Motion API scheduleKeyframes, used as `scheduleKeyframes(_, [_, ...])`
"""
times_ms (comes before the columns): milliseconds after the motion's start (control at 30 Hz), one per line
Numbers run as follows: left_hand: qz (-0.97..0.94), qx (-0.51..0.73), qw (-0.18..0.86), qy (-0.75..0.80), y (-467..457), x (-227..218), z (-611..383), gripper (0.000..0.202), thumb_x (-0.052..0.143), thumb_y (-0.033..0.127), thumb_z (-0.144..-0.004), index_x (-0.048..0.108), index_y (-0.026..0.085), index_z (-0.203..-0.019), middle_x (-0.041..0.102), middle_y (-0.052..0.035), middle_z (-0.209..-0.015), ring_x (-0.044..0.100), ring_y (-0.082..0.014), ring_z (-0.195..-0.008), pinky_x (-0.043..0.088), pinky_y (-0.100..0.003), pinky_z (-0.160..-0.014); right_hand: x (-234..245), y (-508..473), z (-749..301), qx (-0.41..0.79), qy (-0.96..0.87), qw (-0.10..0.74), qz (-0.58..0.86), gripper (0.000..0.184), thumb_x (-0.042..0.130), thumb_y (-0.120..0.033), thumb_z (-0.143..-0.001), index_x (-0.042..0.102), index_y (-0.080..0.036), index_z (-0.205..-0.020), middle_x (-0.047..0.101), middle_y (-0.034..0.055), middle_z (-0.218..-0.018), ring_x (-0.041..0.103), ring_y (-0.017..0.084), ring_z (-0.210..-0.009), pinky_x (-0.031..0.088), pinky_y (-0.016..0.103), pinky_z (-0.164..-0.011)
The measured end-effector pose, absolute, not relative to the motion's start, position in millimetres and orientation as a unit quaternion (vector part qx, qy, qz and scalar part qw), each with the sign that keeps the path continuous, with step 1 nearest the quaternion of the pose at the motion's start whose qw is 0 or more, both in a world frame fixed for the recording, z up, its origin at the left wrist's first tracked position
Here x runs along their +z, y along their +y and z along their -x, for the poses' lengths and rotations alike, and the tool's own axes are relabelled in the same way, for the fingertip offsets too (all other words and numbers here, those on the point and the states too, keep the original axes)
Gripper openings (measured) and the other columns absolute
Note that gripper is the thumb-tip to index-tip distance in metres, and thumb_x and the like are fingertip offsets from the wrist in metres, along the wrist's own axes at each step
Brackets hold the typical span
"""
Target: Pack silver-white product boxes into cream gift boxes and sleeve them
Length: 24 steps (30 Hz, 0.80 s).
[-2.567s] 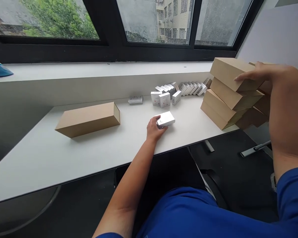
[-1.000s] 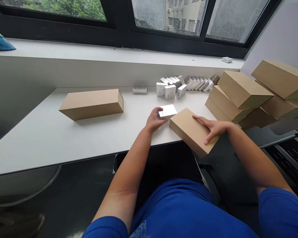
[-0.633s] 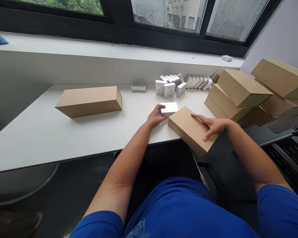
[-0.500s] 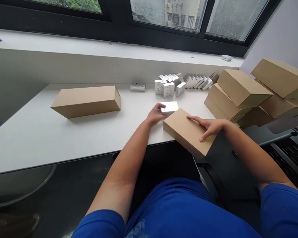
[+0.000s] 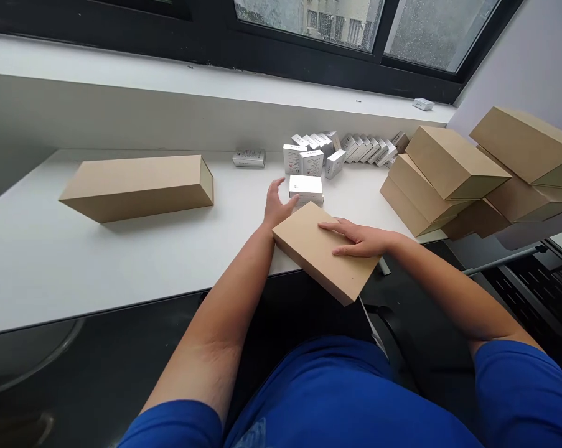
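Observation:
My left hand (image 5: 275, 206) sits on the white tabletop with its fingers apart, holding nothing. A small white carton (image 5: 305, 189) stands just to its right, and the hand's heel touches the corner of a flat kraft cardboard box (image 5: 309, 252). My right hand (image 5: 358, 239) lies across the top of that box, thumb toward me. The box's near end sticks out past the table's front edge.
Another kraft box (image 5: 135, 190) lies at the left of the table (image 5: 122, 274). Several kraft boxes (image 5: 442, 174) are piled at the right. Several small white cartons (image 5: 355, 151) lean in a row against the wall, with single ones near them and on the window sill (image 5: 215, 78).
My left hand has let go of the white carton and moved left of it. The carton sits slightly farther away. My right hand has slid the kraft box left, toward my left hand.

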<state>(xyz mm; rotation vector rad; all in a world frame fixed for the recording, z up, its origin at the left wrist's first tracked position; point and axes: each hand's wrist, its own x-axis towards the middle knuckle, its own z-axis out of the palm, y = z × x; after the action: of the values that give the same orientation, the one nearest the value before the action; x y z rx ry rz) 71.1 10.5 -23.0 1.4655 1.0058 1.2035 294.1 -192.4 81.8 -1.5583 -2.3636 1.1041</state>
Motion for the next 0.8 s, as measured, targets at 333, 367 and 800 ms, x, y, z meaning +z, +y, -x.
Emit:
scheduleKeyframes(333, [-0.609,0.421,0.472,0.479,-111,-21,46,0.080,0.042,0.098,-0.082,0.061,0.022,-0.096,0.068,-0.0061,-0.086,0.065,-0.0240,-0.083,0.052,-0.034,-0.077,75,-166,-265,0.225,-0.844,0.042,0.485,0.066,0.028,-0.058,-0.113,0.032,-0.035,-0.175,0.057,0.0132,-0.143,0.063,0.033,-0.121,0.047,0.057,-0.116])
scheduleKeyframes(367, [-0.634,0.406,0.416,0.509,-124,-22,54,0.077,0.046,0.097,-0.082,0.062,0.023,-0.095,0.066,-0.0039,-0.081,0.062,-0.0230,-0.079,0.048,-0.032,-0.074,75,-162,-260,0.217,-0.853,0.041,0.474,0.066,0.028,-0.058,-0.113,0.032,-0.035,-0.175,0.058,0.0127,-0.143,0.063,0.032,-0.121,0.047,0.056,-0.116])
scheduleKeyframes(800, [-0.640,0.414,0.213,0.611,-188,-28,89,0.093,0.023,0.115,-0.066,0.043,0.024,-0.065,0.039,0.0017,-0.059,0.037,-0.0166,-0.062,0.030,-0.030,-0.061,73,-133,-161,0.168,-0.900,0.036,0.401,0.061,0.028,-0.052,-0.115,0.038,-0.032,-0.172,0.056,0.0135,-0.154,0.068,0.029,-0.120,0.049,0.047,-0.112])
